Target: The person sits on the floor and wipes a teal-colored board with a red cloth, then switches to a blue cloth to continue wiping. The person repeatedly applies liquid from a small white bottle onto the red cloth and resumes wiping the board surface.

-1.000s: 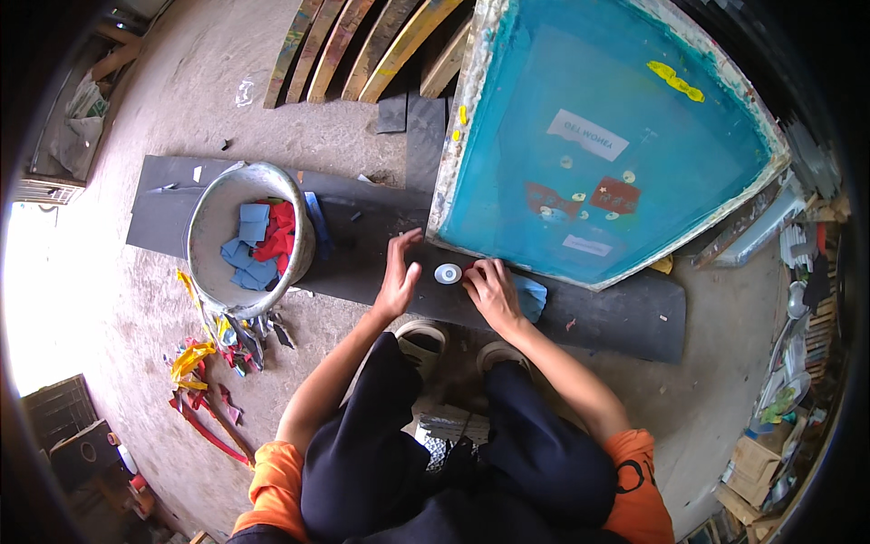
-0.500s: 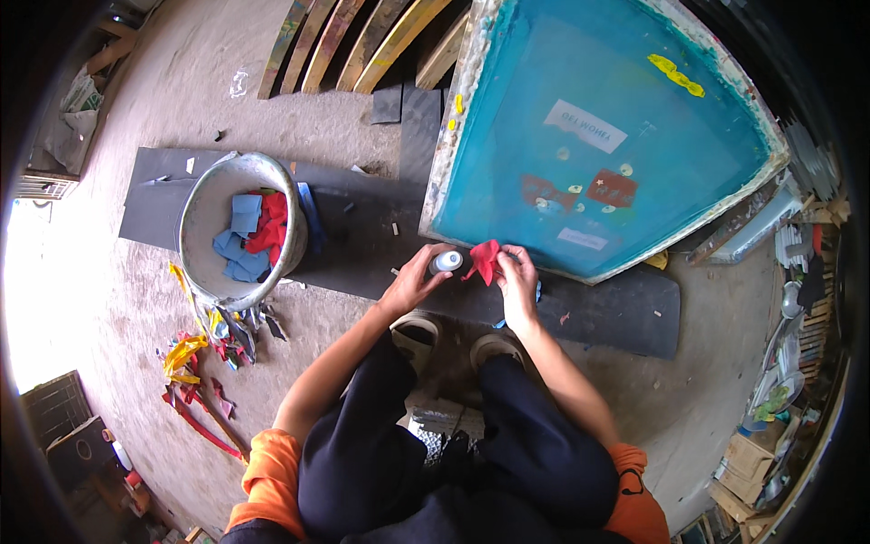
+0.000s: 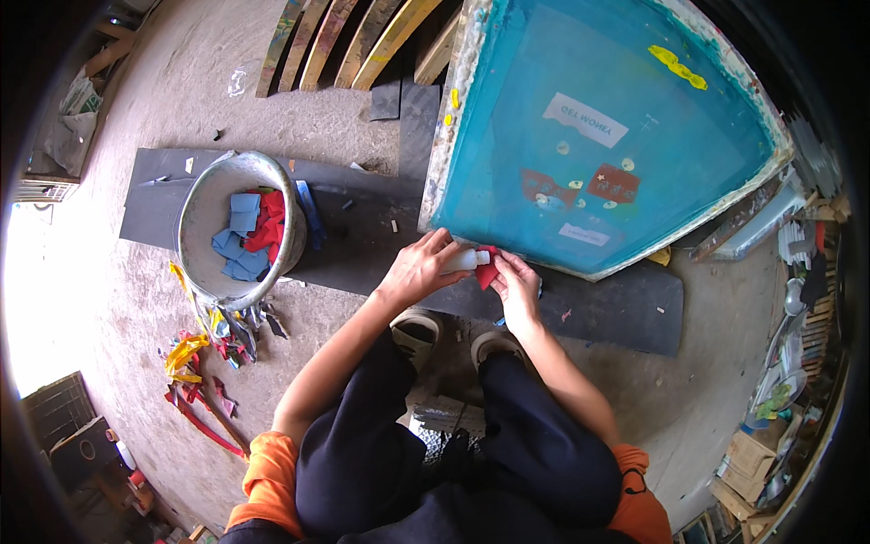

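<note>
Nearest are the dark trouser legs (image 3: 353, 444), with the left shoe (image 3: 415, 337) and right shoe (image 3: 494, 344) ahead of them. Beyond the shoes, the left hand (image 3: 415, 272) has its fingers wrapped around a small white bottle (image 3: 465, 262), tipped nearly level with its narrow end to the right. The right hand (image 3: 517, 288) pinches a red cloth (image 3: 487, 276) between thumb and fingers, and the bottle's end appears to touch that cloth.

To do this well, I would keep the narrow end squarely against a doubled part of the cloth, tilt and squeeze gently, and keep the pinch clear of the mouth. The nearby screen suggests doing this over the black board (image 3: 616, 313) instead.

The bottle's base is hidden in the left palm; whether a cap is on, or any liquid is coming out, I cannot tell. Part of the cloth is covered by the right fingers, and a blue scrap (image 3: 541, 288) just beside that hand barely shows.

Farther left on the board, a grey bucket (image 3: 196, 218) holds blue and red cloth pieces; its bottom is concealed. Farther right, a blue screen (image 3: 517, 118) and, at the far edge, wooden bars (image 3: 397, 43) are cut off.
</note>
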`<action>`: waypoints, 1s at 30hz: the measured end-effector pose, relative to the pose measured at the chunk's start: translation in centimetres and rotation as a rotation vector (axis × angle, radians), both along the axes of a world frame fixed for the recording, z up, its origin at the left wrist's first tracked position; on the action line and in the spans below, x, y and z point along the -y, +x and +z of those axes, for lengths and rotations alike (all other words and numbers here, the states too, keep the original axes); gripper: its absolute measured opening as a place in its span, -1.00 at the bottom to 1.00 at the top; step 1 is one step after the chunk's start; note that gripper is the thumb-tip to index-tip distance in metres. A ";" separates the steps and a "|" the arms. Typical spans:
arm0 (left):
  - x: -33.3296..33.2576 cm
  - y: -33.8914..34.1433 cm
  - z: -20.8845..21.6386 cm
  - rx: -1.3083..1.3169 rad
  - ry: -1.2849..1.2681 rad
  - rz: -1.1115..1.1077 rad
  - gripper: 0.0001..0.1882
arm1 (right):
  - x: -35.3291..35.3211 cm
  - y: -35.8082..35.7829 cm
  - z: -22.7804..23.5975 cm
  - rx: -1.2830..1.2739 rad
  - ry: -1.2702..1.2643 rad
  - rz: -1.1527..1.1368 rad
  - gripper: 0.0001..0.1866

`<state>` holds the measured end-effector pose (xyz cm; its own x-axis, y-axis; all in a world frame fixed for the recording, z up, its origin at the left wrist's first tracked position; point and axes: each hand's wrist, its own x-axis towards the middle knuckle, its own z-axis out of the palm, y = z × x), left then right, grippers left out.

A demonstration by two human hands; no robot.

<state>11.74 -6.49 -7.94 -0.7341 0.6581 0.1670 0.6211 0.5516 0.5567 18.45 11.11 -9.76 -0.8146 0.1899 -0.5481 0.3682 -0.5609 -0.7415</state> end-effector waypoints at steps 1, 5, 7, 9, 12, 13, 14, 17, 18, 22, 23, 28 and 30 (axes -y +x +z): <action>-0.3 -0.1 0.4 -0.008 -0.012 0.001 -0.59 | -0.1 0.0 0.1 0.010 -0.017 -0.010 -0.73; -1.0 0.0 1.4 -0.106 -0.053 0.012 -0.59 | 0.1 0.1 0.3 0.013 -0.057 -0.001 -0.73; -1.2 0.1 1.8 -0.114 -0.111 0.007 -0.59 | 0.2 0.2 0.6 0.016 -0.052 0.019 -0.72; -1.4 0.2 2.3 -0.128 -0.149 0.005 -0.60 | 0.2 0.3 0.5 0.039 -0.033 0.024 -0.71; -1.5 0.2 2.5 -0.118 -0.133 0.003 -0.61 | 0.0 0.4 0.5 0.050 -0.049 0.018 -0.72; -1.5 0.1 2.4 -0.089 -0.100 0.002 -0.61 | -0.1 0.4 0.5 0.048 -0.062 0.014 -0.72; -1.4 -0.1 2.4 -0.061 -0.067 -0.002 -0.61 | -0.4 0.4 0.5 0.050 -0.077 -0.004 -0.72; -1.1 -0.1 1.1 0.134 -0.002 0.001 -0.59 | -1.8 0.7 1.8 0.022 -0.074 -0.086 -0.73; -0.8 0.1 0.4 0.227 0.093 0.014 -0.59 | -2.5 0.8 3.1 -0.007 -0.048 -0.125 -0.73; 0.3 1.1 -1.8 0.573 0.301 0.093 -0.56 | -7.7 -1.5 10.6 -0.468 0.516 -0.548 -0.74; 0.4 1.5 -2.3 0.595 0.332 0.116 -0.57 | -8.4 -2.7 13.3 -0.595 0.750 -0.624 -0.73; 0.5 2.6 -3.9 0.658 0.469 0.211 -0.60 | -11.7 -6.3 13.9 -0.862 1.814 -0.382 -0.65; 0.4 2.6 -4.0 0.610 0.469 0.189 -0.60 | -12.3 -7.6 11.4 -0.944 2.081 -0.211 -0.57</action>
<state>14.35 -6.86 -11.98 -0.8776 0.4740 -0.0717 0.0510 0.2410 0.9692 10.89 23.37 1.65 -0.5361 -0.1149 0.8363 -0.2527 0.9671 -0.0291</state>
